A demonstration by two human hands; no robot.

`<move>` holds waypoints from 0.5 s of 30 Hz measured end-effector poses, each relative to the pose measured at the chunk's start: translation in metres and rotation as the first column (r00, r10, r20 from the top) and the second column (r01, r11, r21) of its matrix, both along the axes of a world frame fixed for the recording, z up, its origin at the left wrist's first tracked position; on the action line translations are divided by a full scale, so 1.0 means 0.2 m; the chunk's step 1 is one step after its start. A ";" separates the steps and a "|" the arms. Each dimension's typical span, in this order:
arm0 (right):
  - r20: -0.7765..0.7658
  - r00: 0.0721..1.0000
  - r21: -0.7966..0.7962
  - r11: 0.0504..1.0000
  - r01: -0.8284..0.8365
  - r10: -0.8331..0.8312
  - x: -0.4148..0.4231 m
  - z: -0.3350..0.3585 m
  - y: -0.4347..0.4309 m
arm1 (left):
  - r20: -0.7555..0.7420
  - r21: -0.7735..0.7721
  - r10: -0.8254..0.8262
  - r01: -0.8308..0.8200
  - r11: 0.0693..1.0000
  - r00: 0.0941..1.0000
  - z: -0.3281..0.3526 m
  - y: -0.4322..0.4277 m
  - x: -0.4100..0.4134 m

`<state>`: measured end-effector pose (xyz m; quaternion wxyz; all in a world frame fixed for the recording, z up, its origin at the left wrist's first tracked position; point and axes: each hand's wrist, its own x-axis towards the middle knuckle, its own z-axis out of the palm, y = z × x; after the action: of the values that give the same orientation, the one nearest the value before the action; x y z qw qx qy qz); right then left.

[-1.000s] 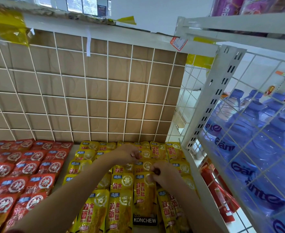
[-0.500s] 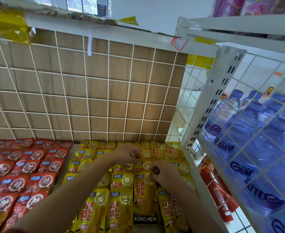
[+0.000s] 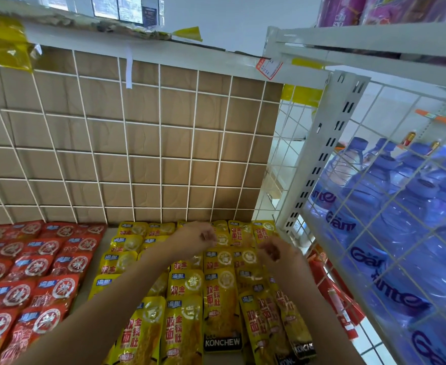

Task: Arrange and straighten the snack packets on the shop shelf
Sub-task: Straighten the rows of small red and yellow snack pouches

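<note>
At the back of the shelf point(image 3: 84, 291), over the yellow snack packets point(image 3: 221, 299), I have both hands low and near each other. The left hand point(image 3: 198, 238) sits at the top edge of a packet in the rear rows. Its fingers are curled, but blur keeps me from telling whether they pinch the film or only brush it. The right hand point(image 3: 274, 250) hovers over the rightmost columns with fingers curled too, and again I cannot tell whether anything lies between them (the feed goes soft exactly where I need it).

I judge the step in hand to be squaring the rear rows of the yellow block. The red packets point(image 3: 32, 259) to the left lie in even overlapping rows, well apart from both hands, and look finished.

The front right yellow packets point(image 3: 264, 325) lie tilted against their neighbours, so I would work forward to those next. That calls for a light pinch at a top edge and a slide rather than a lift, since the packets overlap like shingles and a hard tug would likely drag the ones beneath.
</note>
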<state>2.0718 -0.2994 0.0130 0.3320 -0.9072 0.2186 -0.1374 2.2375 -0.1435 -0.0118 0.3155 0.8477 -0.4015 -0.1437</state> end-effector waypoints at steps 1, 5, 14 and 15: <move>-0.001 0.999 0.002 0.999 0.033 -0.033 -0.04 0.01 -0.03 | 0.030 -0.023 -0.015 0.016 1.000 0.999 0.01 -0.01 -0.01; -0.029 0.991 0.033 0.990 0.135 -0.134 -0.22 -0.01 -0.12 | 0.083 -0.078 -0.111 0.118 0.990 0.990 0.05 -0.06 -0.12; -0.224 0.945 0.045 0.966 0.255 -0.239 -0.44 -0.11 -0.12 | 0.014 -0.115 -0.229 0.229 0.966 0.973 0.01 -0.15 -0.34; -0.268 0.937 0.072 0.966 0.249 -0.222 -0.44 -0.11 -0.11 | 0.016 -0.125 -0.229 0.229 0.965 0.973 0.01 -0.15 -0.35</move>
<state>1.9834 -0.3210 -0.0093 0.3289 -0.8660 0.3740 -0.0455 2.1670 -0.1732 -0.0106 0.3493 0.7742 -0.5052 -0.1527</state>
